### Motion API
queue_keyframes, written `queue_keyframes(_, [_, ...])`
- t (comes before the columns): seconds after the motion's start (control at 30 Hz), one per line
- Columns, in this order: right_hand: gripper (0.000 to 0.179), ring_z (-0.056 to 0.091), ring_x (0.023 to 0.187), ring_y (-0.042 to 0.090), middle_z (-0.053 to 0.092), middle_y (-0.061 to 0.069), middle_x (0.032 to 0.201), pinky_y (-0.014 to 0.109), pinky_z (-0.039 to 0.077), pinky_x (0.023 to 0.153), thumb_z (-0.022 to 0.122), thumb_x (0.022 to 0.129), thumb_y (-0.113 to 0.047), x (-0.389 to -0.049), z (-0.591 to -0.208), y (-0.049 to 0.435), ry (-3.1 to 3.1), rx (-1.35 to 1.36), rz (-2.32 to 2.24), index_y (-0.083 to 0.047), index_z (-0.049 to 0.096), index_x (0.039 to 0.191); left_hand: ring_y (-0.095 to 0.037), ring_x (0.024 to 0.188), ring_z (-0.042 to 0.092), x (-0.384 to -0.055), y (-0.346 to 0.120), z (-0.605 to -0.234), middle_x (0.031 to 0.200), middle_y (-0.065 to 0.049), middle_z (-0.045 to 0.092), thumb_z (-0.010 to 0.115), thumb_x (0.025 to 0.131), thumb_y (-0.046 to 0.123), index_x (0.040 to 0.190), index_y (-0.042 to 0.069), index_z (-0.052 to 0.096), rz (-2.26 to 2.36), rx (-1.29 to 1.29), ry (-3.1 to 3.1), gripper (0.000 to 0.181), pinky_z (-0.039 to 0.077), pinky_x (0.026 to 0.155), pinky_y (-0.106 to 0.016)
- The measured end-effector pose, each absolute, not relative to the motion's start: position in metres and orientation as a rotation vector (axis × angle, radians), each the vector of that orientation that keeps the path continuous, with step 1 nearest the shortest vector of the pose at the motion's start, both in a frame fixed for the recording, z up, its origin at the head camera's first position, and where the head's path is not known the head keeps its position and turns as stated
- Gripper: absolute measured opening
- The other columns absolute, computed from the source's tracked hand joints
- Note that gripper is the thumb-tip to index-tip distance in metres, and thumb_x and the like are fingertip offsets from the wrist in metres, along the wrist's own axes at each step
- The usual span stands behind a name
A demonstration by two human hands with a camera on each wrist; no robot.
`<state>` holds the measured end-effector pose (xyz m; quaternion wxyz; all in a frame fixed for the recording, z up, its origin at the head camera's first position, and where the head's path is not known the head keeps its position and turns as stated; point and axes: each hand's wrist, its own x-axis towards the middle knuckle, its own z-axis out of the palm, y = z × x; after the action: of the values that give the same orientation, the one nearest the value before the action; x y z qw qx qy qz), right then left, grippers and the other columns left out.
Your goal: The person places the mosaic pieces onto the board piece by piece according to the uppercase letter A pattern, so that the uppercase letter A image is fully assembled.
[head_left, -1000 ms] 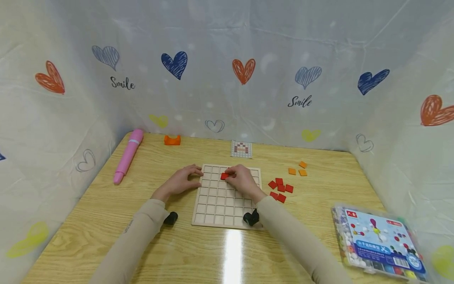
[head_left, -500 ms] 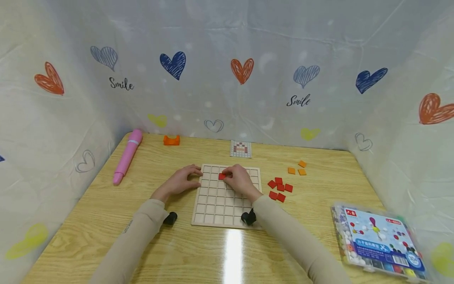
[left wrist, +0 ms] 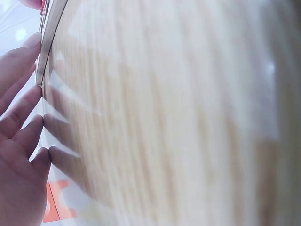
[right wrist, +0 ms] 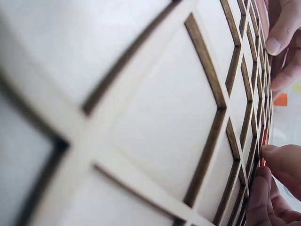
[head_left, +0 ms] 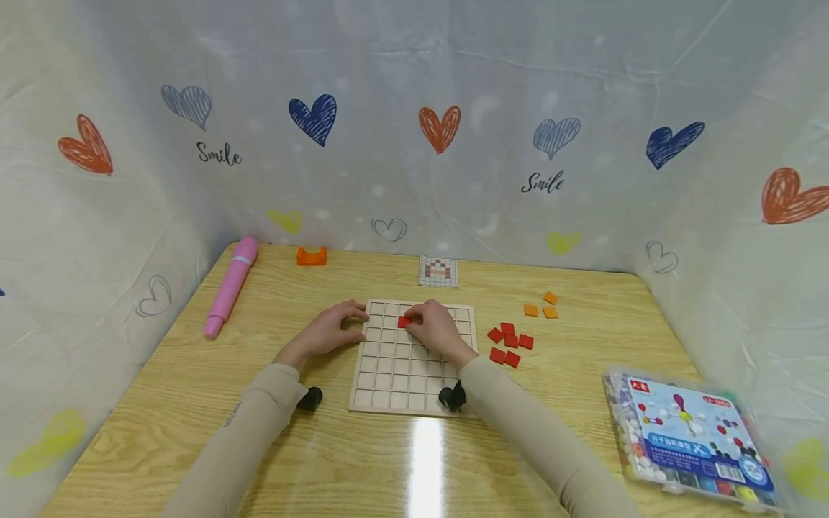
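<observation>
A pale wooden grid board (head_left: 383,381) lies flat on the table, its cells bare where they show. My right hand (head_left: 435,331) pinches a square red tile (head_left: 404,321) between thumb and fingers at a cell near the board's far side. In the right wrist view only a thin red edge of that tile (right wrist: 265,138) shows by the fingertips. My left hand (head_left: 329,329) rests against the board's left edge, thumb and fingers spread apart. The left wrist view shows the left hand's fingertips (left wrist: 33,96) touching that edge and the tabletop. The right hand covers several cells.
Several loose red tiles (head_left: 511,341) lie right of the board, with orange tiles (head_left: 550,312) behind them. A small pattern card (head_left: 438,272) lies beyond the board. Also around: an orange holder (head_left: 311,257), a pink tube-shaped object (head_left: 231,288), a molecule-model box (head_left: 693,439).
The red tile in my right hand has shifted slightly left over the board, then stayed at one cell. My left hand has kept its place at the board's edge.
</observation>
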<state>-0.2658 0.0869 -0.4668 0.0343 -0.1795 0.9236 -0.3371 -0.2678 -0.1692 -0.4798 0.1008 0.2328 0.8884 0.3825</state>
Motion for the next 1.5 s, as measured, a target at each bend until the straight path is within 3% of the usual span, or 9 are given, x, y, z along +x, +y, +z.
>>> queue_keyframes(0.2, [0.029, 0.063, 0.103, 0.023, 0.065, 0.008, 0.120, 0.037, 0.054, 0.087, 0.065, 0.093, -0.011, -0.261, -0.469, 0.095, 2.749, -0.435, -1.220, -0.004, 0.069, 0.120, -0.036, 0.145, 0.022, -0.269, -0.169, -0.481, 0.148, -0.015, 0.044, 0.072, 0.090, 0.016, 0.125, 0.004, 0.063, 1.135, 0.673, 2.621, 0.038, 0.018, 0.118, -0.052])
queue_keyframes(0.4, [0.028, 0.064, 0.099, 0.020, 0.064, 0.004, 0.114, 0.036, 0.054, 0.082, 0.068, 0.093, -0.021, -0.243, -0.467, 0.111, 2.735, -0.334, -1.300, -0.010, 0.070, 0.119, -0.038, 0.145, 0.023, -0.268, -0.169, -0.479, 0.147, -0.017, 0.045, 0.072, 0.090, 0.016, 0.124, 0.002, 0.063, 1.147, 0.681, 2.618, 0.037, 0.018, 0.118, -0.054])
queue_keyframes(0.6, [0.030, 0.064, 0.096, 0.019, 0.065, 0.002, 0.110, 0.038, 0.055, 0.083, 0.071, 0.091, -0.020, -0.215, -0.458, 0.134, 2.760, -0.292, -1.371, -0.011, 0.070, 0.119, -0.039, 0.145, 0.022, -0.268, -0.169, -0.480, 0.146, -0.017, 0.045, 0.072, 0.090, 0.016, 0.124, 0.002, 0.063, 1.162, 0.680, 2.608, 0.038, 0.017, 0.118, -0.054])
queue_keyframes(1.03, [0.036, 0.063, 0.101, 0.022, 0.065, 0.011, 0.117, 0.035, 0.054, 0.090, 0.070, 0.092, -0.018, -0.175, -0.453, 0.204, 2.792, -0.091, -1.530, -0.005, 0.065, 0.125, -0.036, 0.146, 0.021, -0.268, -0.170, -0.482, 0.148, -0.014, 0.045, 0.071, 0.090, 0.018, 0.125, 0.005, 0.063, 1.169, 0.666, 2.604, 0.038, 0.018, 0.118, -0.054])
queue_keyframes(1.5, [0.042, 0.063, 0.108, 0.030, 0.063, 0.017, 0.124, 0.043, 0.052, 0.094, 0.066, 0.095, -0.023, -0.163, -0.462, 0.253, 2.855, 0.073, -1.395, -0.002, 0.060, 0.131, -0.036, 0.146, 0.021, -0.268, -0.170, -0.482, 0.148, -0.013, 0.045, 0.072, 0.090, 0.018, 0.125, 0.006, 0.063, 1.179, 0.660, 2.600, 0.038, 0.018, 0.118, -0.053])
